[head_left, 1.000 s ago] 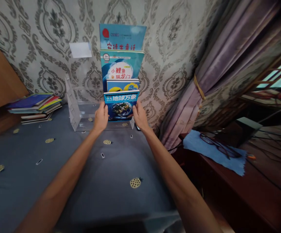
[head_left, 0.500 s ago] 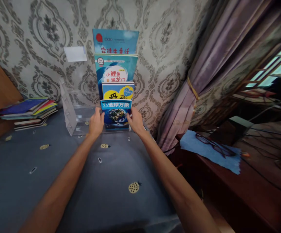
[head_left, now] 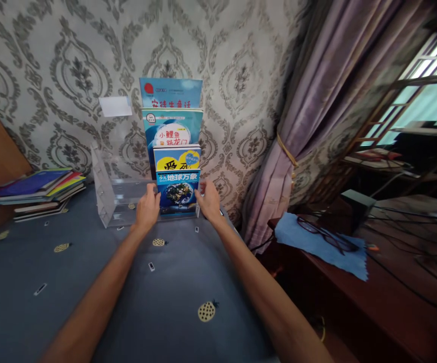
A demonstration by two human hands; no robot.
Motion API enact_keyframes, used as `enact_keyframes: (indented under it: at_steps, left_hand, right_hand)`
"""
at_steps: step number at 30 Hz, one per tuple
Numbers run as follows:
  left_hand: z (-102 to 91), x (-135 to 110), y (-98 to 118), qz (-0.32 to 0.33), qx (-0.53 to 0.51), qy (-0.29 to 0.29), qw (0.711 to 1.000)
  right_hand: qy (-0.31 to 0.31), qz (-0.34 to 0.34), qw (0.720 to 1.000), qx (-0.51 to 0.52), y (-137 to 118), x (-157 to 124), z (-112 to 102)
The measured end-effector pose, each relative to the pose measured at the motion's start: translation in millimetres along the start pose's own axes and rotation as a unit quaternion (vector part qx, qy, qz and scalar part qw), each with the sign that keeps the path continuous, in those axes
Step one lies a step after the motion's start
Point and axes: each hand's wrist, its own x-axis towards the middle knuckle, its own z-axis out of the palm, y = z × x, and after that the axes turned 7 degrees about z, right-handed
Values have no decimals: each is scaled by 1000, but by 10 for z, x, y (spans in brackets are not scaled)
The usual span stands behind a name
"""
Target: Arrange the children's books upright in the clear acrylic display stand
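Note:
A small blue book with a globe on its cover (head_left: 179, 194) stands in the front tier of a clear acrylic book stand (head_left: 105, 194). My left hand (head_left: 148, 206) is closed at the book's left edge, thumb on the cover side. At the right edge my right hand (head_left: 208, 202) pinches it, with the fingers partly hidden behind. Rising in steps behind it are a yellow-and-blue book (head_left: 176, 159), a teal book with a white circle (head_left: 173, 132) and a light blue book (head_left: 171, 92). The left part of the stand holds a blank white card (head_left: 115, 106) at its top.
A stack of books and booklets (head_left: 44, 189) lies on the blue pineapple-print cloth (head_left: 120, 302) at the left. Patterned wallpaper rises behind the stand. To the right hang a tied purple curtain (head_left: 274, 166) and, lower, glasses (head_left: 327, 234) on a blue cloth (head_left: 297, 242), beside cables.
The camera view has tilted up and shifted slightly, so the stand appears lower. The globe book sits in the front tier as before, both hands still at its sides.

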Motion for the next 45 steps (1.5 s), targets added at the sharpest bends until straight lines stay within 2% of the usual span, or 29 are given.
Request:
enact_keyframes:
  at_steps: [15,22,29,45]
  left_hand:
    - [23,-2,-24,25,20,-7,999]
    - [-18,-8,31,-4,66,-32,997]
    - [-73,-11,110,-25,95,-54,994]
    - [-100,-10,131,-29,103,-39,993]
  right_hand:
    - [-45,43,998,-11,-82,15,-66]
    - [-56,55,997,-11,-140,21,-128]
    - [-55,54,997,-9,-190,30,-174]
    - [-25,31,999,19,-191,54,-191]
